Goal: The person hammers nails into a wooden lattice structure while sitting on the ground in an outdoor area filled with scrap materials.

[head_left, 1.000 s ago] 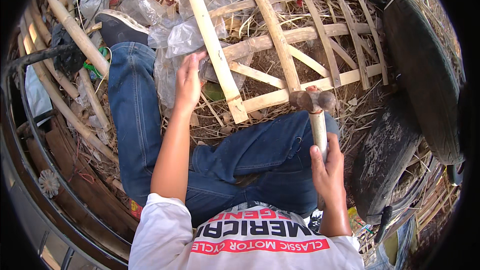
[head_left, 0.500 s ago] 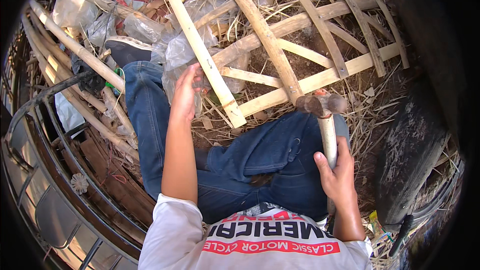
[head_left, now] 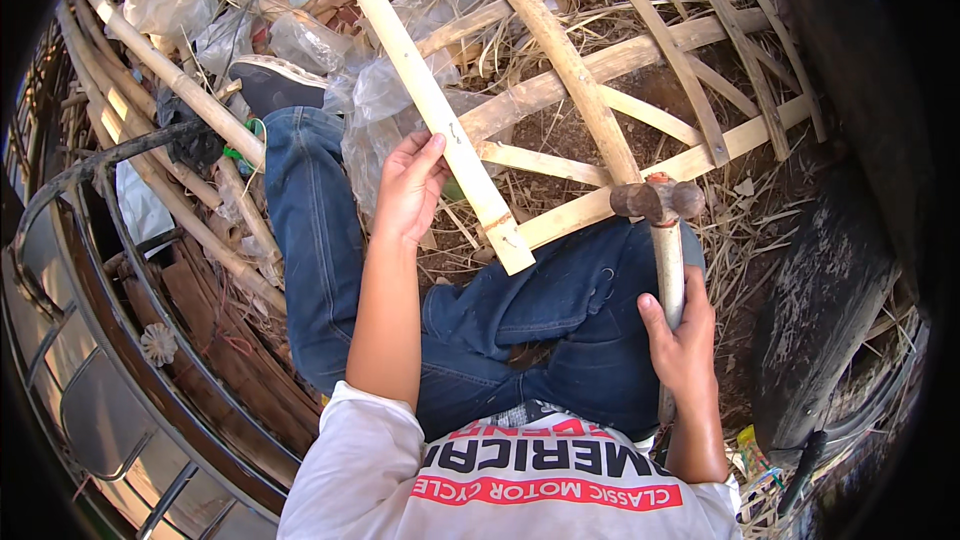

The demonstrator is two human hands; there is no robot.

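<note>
My left hand (head_left: 412, 188) is closed at the left edge of a pale bamboo strip (head_left: 415, 80), the thumb on its rim and the other fingers partly hidden. A small dark mark, perhaps a nail, shows on the strip by the thumb tip. That strip crosses the others of a bamboo lattice frame (head_left: 560, 70), which lies in front of my legs. In my right hand (head_left: 685, 340) is a hammer (head_left: 668, 260), gripped by its pale handle. Its rusty head points up, just over my knee and beside the frame's near corner.
Bamboo poles (head_left: 165, 90) and crumpled clear plastic bags (head_left: 385, 100) lie at the left. A black metal rack (head_left: 80, 270) curves along the left side. Dark, worn, rounded things (head_left: 825, 310) stand at the right. Dry bamboo shavings (head_left: 735, 240) cover the soil.
My left hand has come from beside the strip onto its edge. The frame and hammer sit slightly further right in the picture; the right hand keeps its grip.
</note>
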